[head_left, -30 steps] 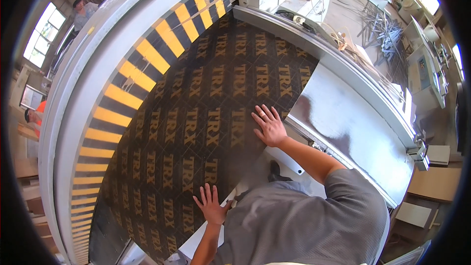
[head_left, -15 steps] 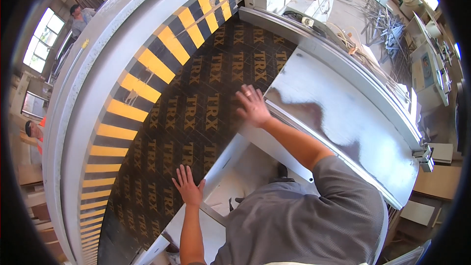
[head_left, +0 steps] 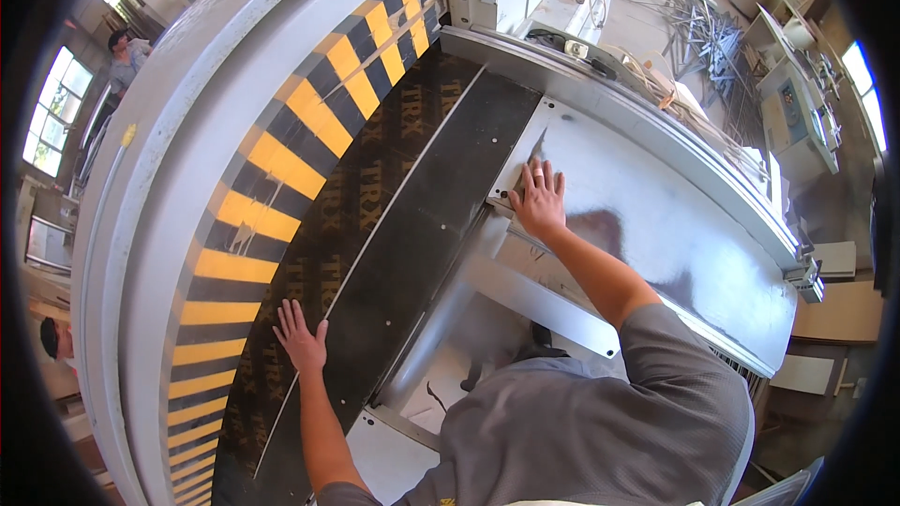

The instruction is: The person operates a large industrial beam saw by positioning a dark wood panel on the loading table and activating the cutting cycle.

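Observation:
A dark panel (head_left: 375,164) with yellow print reaches under a striped yellow-and-black machine beam (head_left: 272,164). Its pale near edge runs diagonally beside a black bed strip (head_left: 422,215). My left hand (head_left: 305,342) is open, fingers stretched, at that pale edge toward the lower left; its fingers lie over the panel. My right hand (head_left: 541,204) is also open, laid near the left end of a shiny metal side table (head_left: 684,215), apart from the panel. Neither hand holds anything. The far part of the panel is hidden beneath the beam.
A raised metal fence (head_left: 600,98) bounds the far side of the table. Framework with a crossbar (head_left: 553,305) stands before my body. Past the fence lies a heap of offcut strips (head_left: 708,37). Two people show beyond the beam, one in a dark cap (head_left: 122,52).
The panel has slid left and away, farther under the beam, uncovering the black strip. My left hand has moved left with it; my right hand has shifted right onto the metal table.

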### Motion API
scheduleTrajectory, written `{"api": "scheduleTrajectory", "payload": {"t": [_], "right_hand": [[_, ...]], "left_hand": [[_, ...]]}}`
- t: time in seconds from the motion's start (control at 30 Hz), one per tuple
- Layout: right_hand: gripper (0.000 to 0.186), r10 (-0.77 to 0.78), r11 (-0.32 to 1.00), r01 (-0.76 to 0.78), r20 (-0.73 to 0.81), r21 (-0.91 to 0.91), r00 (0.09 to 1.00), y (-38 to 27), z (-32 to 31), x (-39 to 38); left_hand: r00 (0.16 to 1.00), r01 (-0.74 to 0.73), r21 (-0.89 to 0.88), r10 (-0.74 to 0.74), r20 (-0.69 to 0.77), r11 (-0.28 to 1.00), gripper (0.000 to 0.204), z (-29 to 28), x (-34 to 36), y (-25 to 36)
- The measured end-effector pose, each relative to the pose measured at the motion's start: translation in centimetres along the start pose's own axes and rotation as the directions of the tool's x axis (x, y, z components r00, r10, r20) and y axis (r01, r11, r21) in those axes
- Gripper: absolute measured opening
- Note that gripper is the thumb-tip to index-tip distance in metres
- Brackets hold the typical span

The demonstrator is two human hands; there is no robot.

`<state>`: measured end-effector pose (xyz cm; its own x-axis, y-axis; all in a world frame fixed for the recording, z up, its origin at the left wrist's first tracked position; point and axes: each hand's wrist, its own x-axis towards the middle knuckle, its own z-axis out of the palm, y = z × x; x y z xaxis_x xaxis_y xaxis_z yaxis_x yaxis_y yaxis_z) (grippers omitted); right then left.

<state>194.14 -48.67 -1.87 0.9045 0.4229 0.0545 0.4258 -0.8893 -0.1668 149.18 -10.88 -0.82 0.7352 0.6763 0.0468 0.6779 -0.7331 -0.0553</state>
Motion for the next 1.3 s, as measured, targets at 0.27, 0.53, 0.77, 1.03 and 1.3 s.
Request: {"api": "scheduleTrajectory", "payload": {"t": [0.27,0.53,0.77,1.03,1.3], "right_hand": [[0.073,0.008,0.999,-0.006,0.054,-0.037,0.999,-0.8,-0.3,0.1],[0.073,-0.005,0.997,0.007,0.023,-0.074,1.0,-1.0,0.3,0.3],[0.075,0.003,0.995,-0.001,0.025,-0.103,1.0,-0.8,0.3,0.5],[0.074,0.016,0.994,-0.011,0.041,-0.109,0.999,-0.7,0.4,0.3],[0.074,-0.011,0.996,0.012,0.012,-0.087,1.0,-0.4,0.3,0.3]], "left_hand": [[0.997,0.066,0.026,-0.067,0.03,0.998,0.082,0.3,5.6,-4.1],[0.977,0.178,-0.066,-0.169,0.126,0.982,0.079,1.3,8.8,-7.3],[0.938,0.3,-0.089,-0.277,0.21,0.95,0.083,2.9,11.1,-8.9],[0.938,0.309,-0.352,-0.221,0.268,0.884,0.075,1.3,12.6,-8.4],[0.92,0.331,-0.358,-0.214,0.328,0.873,0.085,-0.7,12.4,-7.1]]}}
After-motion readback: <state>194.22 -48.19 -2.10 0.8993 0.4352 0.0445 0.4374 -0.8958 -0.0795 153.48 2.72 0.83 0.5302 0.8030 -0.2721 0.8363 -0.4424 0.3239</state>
